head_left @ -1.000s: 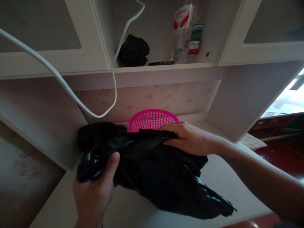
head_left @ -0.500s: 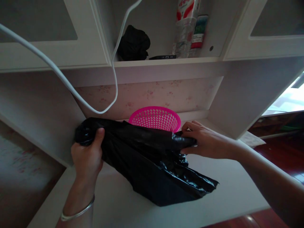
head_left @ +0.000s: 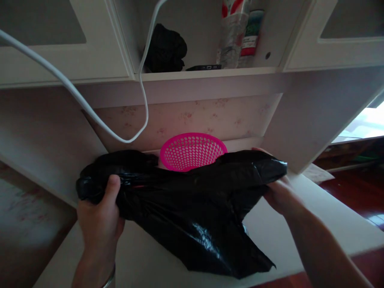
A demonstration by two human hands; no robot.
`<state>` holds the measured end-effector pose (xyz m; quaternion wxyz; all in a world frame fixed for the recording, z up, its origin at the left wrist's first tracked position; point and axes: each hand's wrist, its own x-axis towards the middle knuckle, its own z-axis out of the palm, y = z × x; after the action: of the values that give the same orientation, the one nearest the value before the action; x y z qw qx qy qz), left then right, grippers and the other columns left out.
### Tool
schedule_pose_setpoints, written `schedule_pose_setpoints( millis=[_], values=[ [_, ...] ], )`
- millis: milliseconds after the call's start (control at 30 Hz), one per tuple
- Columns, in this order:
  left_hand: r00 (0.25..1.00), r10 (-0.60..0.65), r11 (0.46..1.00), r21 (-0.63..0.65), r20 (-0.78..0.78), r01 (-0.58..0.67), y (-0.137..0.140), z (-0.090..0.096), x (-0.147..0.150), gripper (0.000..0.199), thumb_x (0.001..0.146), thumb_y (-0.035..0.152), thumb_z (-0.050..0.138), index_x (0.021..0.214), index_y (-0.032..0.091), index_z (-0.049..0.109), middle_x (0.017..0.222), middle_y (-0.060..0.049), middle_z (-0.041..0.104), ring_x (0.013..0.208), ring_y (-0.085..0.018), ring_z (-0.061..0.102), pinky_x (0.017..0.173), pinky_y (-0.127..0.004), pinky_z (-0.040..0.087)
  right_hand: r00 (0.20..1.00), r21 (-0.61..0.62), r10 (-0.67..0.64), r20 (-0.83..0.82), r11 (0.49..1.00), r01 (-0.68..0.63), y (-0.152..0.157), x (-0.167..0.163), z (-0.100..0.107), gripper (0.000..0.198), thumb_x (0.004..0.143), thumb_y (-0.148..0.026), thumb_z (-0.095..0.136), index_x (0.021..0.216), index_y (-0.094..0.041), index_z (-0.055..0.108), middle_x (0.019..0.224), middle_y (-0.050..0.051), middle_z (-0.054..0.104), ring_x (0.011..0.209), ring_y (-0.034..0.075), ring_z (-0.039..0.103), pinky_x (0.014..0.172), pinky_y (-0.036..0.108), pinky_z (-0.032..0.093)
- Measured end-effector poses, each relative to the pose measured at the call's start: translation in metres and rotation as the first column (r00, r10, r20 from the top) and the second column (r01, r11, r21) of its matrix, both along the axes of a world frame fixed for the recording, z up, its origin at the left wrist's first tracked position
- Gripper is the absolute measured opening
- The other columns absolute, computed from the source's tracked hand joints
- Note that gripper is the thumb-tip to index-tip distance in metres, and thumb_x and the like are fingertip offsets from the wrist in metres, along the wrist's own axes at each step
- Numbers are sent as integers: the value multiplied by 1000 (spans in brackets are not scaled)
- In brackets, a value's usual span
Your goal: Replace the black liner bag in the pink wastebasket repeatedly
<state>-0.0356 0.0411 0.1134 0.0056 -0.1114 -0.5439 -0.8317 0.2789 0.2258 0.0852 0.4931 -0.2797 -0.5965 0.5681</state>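
A shiny black plastic bag (head_left: 192, 208) stretches sideways between my hands, its lower part hanging over the white surface. My left hand (head_left: 100, 216) is closed around the bunched left end, thumb on top. At the other end, my right hand (head_left: 279, 194) holds the bag's upper right edge, with the black plastic covering most of its fingers. Right behind the bag sits a pink perforated plastic basket (head_left: 193, 150), its lower front hidden by the bag. A bracelet (head_left: 110, 277) is on my left wrist.
A white cable (head_left: 90, 110) hangs in front at the upper left. On the cabinet shelf (head_left: 210, 73) are a crumpled black bundle (head_left: 166, 50), a flat dark object (head_left: 204, 67), a clear plastic bottle (head_left: 232, 40) and a red-and-green container (head_left: 252, 34). White panels stand on both sides.
My right hand has moved right and its fingers have gone under the plastic, drawing the bag wider. My left hand has shifted slightly left and down, still gripping the bunched end.
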Motion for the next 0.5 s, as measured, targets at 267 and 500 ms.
schedule_pose_setpoints(
  millis=[267, 500],
  values=[
    [995, -93, 984, 156, 20, 89, 5, 6, -4, 26, 90, 31, 78, 110, 14, 75, 103, -6, 80, 97, -23, 76, 97, -46, 63, 996, -17, -75, -49, 997, 74, 27, -10, -6, 35, 80, -33, 74, 115, -36, 71, 112, 2, 79, 97, 28, 77, 88, 49, 65],
    [998, -53, 957, 283, -31, 59, 13, 20, -3, 24, 96, 26, 73, 116, 15, 70, 113, -3, 77, 108, -19, 73, 104, -43, 60, 1000, 269, 16, 14, 963, -19, 63, -27, 61, 23, 89, -44, 62, 109, -37, 71, 118, 2, 75, 123, 28, 67, 104, 52, 58]
  ],
)
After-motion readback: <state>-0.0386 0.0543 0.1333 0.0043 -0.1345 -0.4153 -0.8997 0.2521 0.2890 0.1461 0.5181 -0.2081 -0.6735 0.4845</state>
